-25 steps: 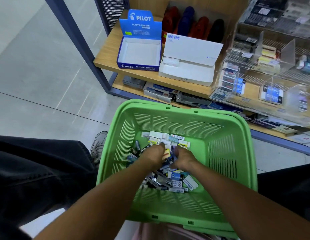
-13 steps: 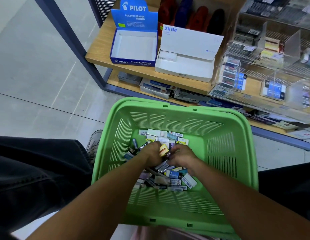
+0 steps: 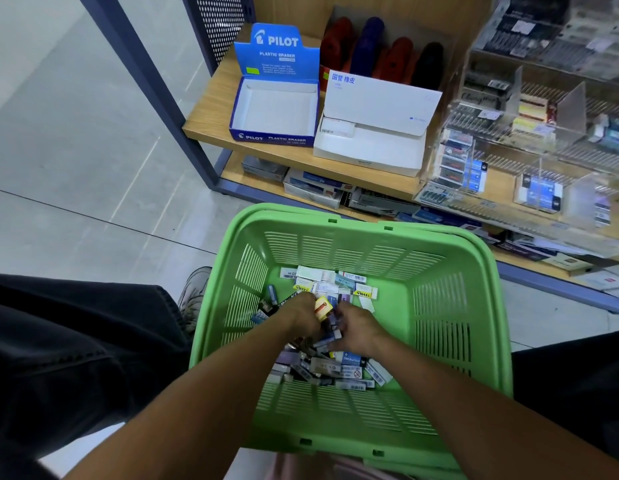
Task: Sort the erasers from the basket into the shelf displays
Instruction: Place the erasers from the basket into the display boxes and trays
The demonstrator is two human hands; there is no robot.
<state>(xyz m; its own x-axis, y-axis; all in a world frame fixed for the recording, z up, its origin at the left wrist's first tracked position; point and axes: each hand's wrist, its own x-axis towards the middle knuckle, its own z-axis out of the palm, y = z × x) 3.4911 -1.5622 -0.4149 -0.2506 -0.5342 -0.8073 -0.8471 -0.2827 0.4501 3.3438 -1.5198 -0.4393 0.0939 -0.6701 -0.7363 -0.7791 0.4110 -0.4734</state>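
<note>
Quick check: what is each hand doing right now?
Left hand: grips a yellow eraser.
Right hand: curled around erasers in the basket.

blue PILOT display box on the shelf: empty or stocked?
Empty. The blue PILOT box shows only its bare white floor; the erasers lie in the green basket.

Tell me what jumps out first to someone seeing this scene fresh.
The bright green basket fills the lower middle, with a heap of small packaged erasers on its floor. Both hands, left hand and right hand, dig into that heap. Behind it, on the wooden shelf, stands an open, empty blue Pilot box.
</note>
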